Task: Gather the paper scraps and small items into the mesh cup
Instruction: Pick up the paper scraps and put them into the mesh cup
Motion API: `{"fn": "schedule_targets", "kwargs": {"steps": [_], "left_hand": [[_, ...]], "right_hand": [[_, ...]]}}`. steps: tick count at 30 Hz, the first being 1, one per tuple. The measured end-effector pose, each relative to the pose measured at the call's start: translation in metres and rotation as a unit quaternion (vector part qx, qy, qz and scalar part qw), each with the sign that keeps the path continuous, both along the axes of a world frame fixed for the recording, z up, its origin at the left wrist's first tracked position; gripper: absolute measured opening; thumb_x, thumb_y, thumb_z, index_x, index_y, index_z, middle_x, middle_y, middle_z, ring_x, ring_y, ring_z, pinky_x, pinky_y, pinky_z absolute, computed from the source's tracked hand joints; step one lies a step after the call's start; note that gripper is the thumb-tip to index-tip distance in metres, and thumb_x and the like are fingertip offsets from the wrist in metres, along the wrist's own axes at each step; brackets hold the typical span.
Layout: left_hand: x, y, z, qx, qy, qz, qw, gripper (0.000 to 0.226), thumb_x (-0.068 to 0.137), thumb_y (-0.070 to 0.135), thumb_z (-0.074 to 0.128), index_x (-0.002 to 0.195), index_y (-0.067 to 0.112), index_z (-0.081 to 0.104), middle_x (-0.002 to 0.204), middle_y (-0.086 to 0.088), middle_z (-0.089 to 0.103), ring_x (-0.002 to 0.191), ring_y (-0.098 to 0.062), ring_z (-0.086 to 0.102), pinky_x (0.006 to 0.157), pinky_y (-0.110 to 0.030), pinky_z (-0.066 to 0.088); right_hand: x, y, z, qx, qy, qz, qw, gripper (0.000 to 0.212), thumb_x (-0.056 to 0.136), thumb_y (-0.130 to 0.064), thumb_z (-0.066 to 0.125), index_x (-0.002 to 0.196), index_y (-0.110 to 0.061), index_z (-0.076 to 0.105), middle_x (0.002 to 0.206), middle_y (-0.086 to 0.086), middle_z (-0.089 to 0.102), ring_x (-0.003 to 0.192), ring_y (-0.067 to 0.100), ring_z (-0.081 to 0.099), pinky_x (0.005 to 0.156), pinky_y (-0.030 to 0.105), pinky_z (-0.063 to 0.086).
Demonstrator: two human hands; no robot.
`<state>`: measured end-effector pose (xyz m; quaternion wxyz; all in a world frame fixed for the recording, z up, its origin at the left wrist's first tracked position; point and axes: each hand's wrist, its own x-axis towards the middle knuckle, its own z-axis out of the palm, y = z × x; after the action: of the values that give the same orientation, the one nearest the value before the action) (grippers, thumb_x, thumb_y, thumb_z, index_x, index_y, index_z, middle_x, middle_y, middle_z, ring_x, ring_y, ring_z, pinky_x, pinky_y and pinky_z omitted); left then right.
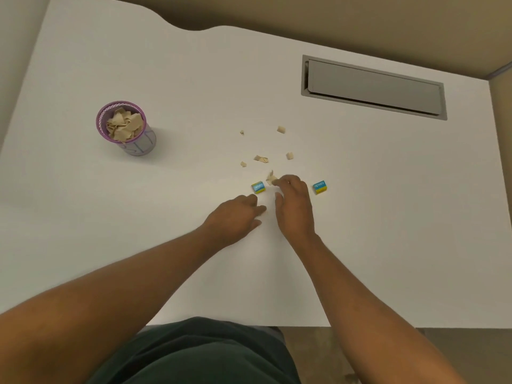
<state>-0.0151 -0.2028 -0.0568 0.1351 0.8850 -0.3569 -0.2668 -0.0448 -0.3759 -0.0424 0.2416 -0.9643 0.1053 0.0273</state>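
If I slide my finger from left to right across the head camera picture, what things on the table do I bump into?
Mesh cup full of scraps → left hand → left blue eraser → right hand → right blue eraser → grey hatch set into the table.

We're counting 1 mesh cup (126, 128), purple-rimmed, holding a heap of paper bits we can't tally, too piled up. We're counting 6 loose paper scraps on the white desk (194, 84): 1 far left (242, 132), 1 far right (281, 130), 1 mid right (289, 155), 1 folded in the middle (261, 159), 1 lower left (243, 164), and 1 crumpled (271, 178) touching the fingertips. We're seeing 2 small blue-and-yellow boxes, 1 left (258, 187) and 1 right (320, 187). We're also counting 2 hands, left hand (235, 217) and right hand (295, 202), plus 1 grey hatch (374, 87) set into the desk.
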Motion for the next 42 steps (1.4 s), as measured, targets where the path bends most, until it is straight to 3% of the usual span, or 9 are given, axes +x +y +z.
{"fn": "schedule_targets", "kwargs": {"steps": [5, 9, 12, 16, 20, 26, 34, 38, 42], "left_hand": [[-0.005, -0.014, -0.006, 0.07, -0.111, -0.045, 0.99, 0.02, 0.102, 0.008, 0.05, 0.118, 0.006, 0.061, 0.128, -0.011, 0.051, 0.112, -0.031, 0.053, 0.062, -0.039, 0.044], [0.003, -0.004, -0.009, 0.079, -0.101, -0.039, 0.991, 0.019, 0.098, 0.0, 0.048, 0.108, 0.008, 0.062, 0.116, -0.009, 0.055, 0.108, -0.028, 0.055, 0.066, -0.039, 0.047], [0.024, 0.005, -0.006, -0.008, -0.046, 0.121, 0.992, 0.03, 0.101, 0.008, 0.048, 0.119, 0.014, 0.071, 0.117, -0.007, 0.065, 0.112, -0.029, 0.063, 0.089, -0.041, 0.053], [0.06, 0.006, -0.001, -0.137, -0.048, 0.297, 0.944, 0.027, 0.098, 0.01, 0.06, 0.117, 0.017, 0.077, 0.118, -0.002, 0.074, 0.105, -0.025, 0.07, 0.092, -0.032, 0.053], [0.094, -0.011, -0.001, -0.15, -0.022, 0.245, 0.958, 0.031, 0.095, 0.012, 0.064, 0.123, 0.02, 0.072, 0.128, 0.003, 0.066, 0.104, -0.021, 0.067, 0.087, -0.025, 0.045], [0.116, -0.037, -0.005, -0.063, -0.018, 0.128, 0.99, 0.047, 0.098, 0.008, 0.06, 0.144, 0.018, 0.06, 0.145, -0.005, 0.058, 0.132, -0.029, 0.056, 0.107, -0.038, 0.045], [0.118, -0.049, -0.006, -0.01, -0.029, 0.126, 0.992, 0.029, 0.098, 0.009, 0.056, 0.122, 0.014, 0.071, 0.119, -0.009, 0.07, 0.11, -0.032, 0.066, 0.09, -0.038, 0.053], [0.116, -0.042, -0.007, -0.015, -0.024, 0.139, 0.99, 0.032, 0.099, 0.012, 0.056, 0.125, 0.019, 0.073, 0.122, -0.004, 0.073, 0.115, -0.029, 0.063, 0.095, -0.041, 0.052], [0.115, -0.034, -0.013, -0.038, -0.037, 0.157, 0.986, 0.035, 0.101, 0.012, 0.056, 0.133, 0.018, 0.067, 0.118, -0.006, 0.07, 0.115, -0.03, 0.058, 0.092, -0.04, 0.049]], "right_hand": [[0.038, -0.009, -0.013, -0.032, 0.086, 0.097, 0.991, 0.053, 0.097, 0.001, 0.05, 0.144, -0.023, 0.056, 0.159, -0.001, 0.038, 0.141, 0.022, 0.036, 0.107, 0.032, 0.044], [0.067, -0.017, -0.024, -0.088, 0.111, 0.155, 0.978, 0.035, 0.098, -0.002, 0.052, 0.125, -0.015, 0.071, 0.133, 0.005, 0.061, 0.121, 0.025, 0.055, 0.095, 0.029, 0.047], [0.075, -0.026, -0.019, -0.007, 0.057, 0.084, 0.995, 0.028, 0.095, -0.001, 0.055, 0.11, -0.01, 0.077, 0.114, 0.007, 0.071, 0.108, 0.024, 0.065, 0.092, 0.028, 0.048], [0.085, -0.044, -0.011, 0.001, -0.033, -0.036, 0.999, 0.032, 0.096, 0.0, 0.053, 0.112, -0.015, 0.077, 0.113, 0.002, 0.072, 0.108, 0.024, 0.061, 0.088, 0.025, 0.045], [0.098, -0.055, -0.013, -0.004, 0.005, 0.011, 1.0, 0.034, 0.099, 0.001, 0.051, 0.119, -0.012, 0.075, 0.121, 0.006, 0.07, 0.112, 0.03, 0.059, 0.094, 0.031, 0.048], [0.09, -0.056, -0.027, -0.042, 0.045, 0.063, 0.996, 0.027, 0.101, -0.006, 0.056, 0.117, -0.009, 0.077, 0.13, 0.009, 0.065, 0.121, 0.029, 0.056, 0.101, 0.032, 0.047], [0.101, -0.052, -0.018, 0.031, 0.025, 0.006, 0.999, 0.03, 0.092, 0.003, 0.053, 0.103, -0.012, 0.077, 0.107, 0.006, 0.074, 0.101, 0.024, 0.068, 0.091, 0.03, 0.053], [0.13, -0.051, -0.008, 0.059, -0.047, -0.024, 0.997, 0.025, 0.091, 0.002, 0.058, 0.098, -0.014, 0.075, 0.101, 0.002, 0.074, 0.101, 0.022, 0.063, 0.083, 0.023, 0.044], [0.165, -0.053, -0.012, 0.048, -0.028, 0.002, 0.998, 0.026, 0.093, 0.003, 0.06, 0.102, -0.013, 0.079, 0.102, 0.007, 0.072, 0.1, 0.024, 0.065, 0.08, 0.021, 0.043]]}}
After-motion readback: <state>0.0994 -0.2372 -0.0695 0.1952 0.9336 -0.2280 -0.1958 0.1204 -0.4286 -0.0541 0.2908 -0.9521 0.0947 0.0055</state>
